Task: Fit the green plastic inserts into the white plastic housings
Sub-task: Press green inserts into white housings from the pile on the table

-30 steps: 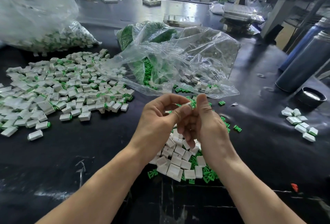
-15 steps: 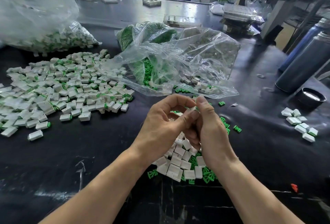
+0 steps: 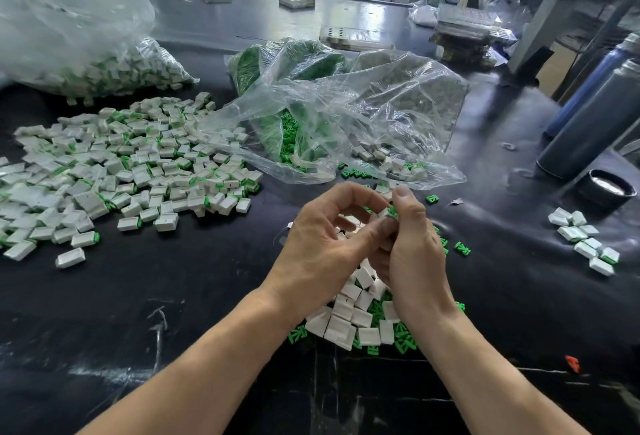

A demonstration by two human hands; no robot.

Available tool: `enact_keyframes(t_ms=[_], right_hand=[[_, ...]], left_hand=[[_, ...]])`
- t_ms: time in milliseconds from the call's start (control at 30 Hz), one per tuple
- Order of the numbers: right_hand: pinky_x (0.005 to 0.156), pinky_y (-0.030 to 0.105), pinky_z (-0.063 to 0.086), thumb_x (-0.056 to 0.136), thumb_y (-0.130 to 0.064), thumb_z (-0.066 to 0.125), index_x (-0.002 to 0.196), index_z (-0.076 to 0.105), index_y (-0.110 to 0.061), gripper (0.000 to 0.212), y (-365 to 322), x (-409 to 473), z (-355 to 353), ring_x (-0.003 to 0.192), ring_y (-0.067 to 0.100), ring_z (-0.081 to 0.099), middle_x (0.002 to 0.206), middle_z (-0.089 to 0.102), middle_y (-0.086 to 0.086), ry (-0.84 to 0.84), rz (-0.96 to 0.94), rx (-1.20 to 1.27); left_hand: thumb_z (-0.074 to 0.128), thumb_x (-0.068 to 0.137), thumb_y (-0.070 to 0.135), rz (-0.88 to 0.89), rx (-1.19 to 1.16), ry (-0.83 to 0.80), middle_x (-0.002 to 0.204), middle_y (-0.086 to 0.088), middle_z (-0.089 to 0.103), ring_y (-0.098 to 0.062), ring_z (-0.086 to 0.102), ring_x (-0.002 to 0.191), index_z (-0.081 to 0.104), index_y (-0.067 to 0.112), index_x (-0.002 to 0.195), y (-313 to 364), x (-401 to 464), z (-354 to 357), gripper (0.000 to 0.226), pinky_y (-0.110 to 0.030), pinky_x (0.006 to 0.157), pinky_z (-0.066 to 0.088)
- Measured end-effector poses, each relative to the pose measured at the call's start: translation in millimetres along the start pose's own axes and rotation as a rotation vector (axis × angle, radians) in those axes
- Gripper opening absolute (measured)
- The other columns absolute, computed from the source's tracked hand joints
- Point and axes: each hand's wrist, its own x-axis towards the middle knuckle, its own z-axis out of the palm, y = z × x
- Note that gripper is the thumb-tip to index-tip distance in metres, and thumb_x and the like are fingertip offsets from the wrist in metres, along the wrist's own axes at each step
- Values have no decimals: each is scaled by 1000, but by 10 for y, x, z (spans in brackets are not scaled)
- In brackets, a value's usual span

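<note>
My left hand (image 3: 323, 244) and my right hand (image 3: 412, 251) meet above the black table, fingertips together. Between them they pinch a small white housing (image 3: 382, 213) with a green insert (image 3: 392, 211) showing at its end; most of it is hidden by my fingers. Under my hands lies a small pile of loose white housings (image 3: 349, 320) mixed with green inserts (image 3: 403, 342). A broad heap of housings with green ends (image 3: 114, 171) covers the table to the left.
A clear bag with green inserts (image 3: 287, 136) lies open behind my hands, another bag of white parts (image 3: 114, 67) at back left. A few housings (image 3: 585, 240) sit at right, near two dark cylinders (image 3: 588, 129) and a round cap (image 3: 606, 188). A red piece (image 3: 572, 363) lies near right.
Both hands have stayed together over the small pile and sunk slightly toward me. The right thumb now presses down on the green end of the pinched part.
</note>
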Motion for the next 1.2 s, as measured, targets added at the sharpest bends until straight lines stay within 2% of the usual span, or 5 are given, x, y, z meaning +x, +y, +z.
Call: enact_keyframes(t_ms=[267, 567, 767, 967, 1200], right_hand=[[54, 20, 45, 101, -45, 34, 66, 73, -42, 52, 94, 59, -15, 55, -1, 56, 54, 59, -17, 54, -30, -102], [101, 52, 55, 96, -48, 33, 96, 80, -19, 55, 133, 89, -27, 106, 23, 74, 101, 80, 5, 132, 22, -175], [89, 44, 59, 98, -45, 33, 89, 81, -30, 51, 140, 81, -34, 93, 11, 75, 88, 80, -5, 131, -11, -201], [47, 13, 38, 112, -48, 28, 48, 58, -32, 72, 70, 34, -15, 43, -1, 45, 44, 47, -15, 123, -54, -216], [45, 14, 29, 110, -54, 29, 51, 47, -19, 71, 84, 74, -173, 43, 5, 33, 45, 40, -7, 168, -105, -328]], left_hand=[[74, 89, 26, 5, 2, 17, 104, -1, 73, -32, 66, 91, 71, 19, 99, -43, 6, 36, 13, -58, 84, 55], [72, 93, 19, -5, -55, 27, 100, -5, 74, -36, 71, 92, 71, 15, 98, -89, 3, 55, 7, -58, 83, 58], [71, 93, 22, -11, -84, 34, 101, -6, 74, -40, 71, 89, 70, 16, 98, -87, -2, 61, 7, -61, 82, 58], [74, 92, 21, -32, -90, 41, 99, -4, 76, -39, 72, 87, 71, 13, 100, -64, 8, -5, 12, -61, 82, 59], [78, 91, 24, -39, 94, 135, 88, 6, 74, -16, 69, 83, 72, 26, 93, -101, 43, -102, 6, -20, 73, 56]])
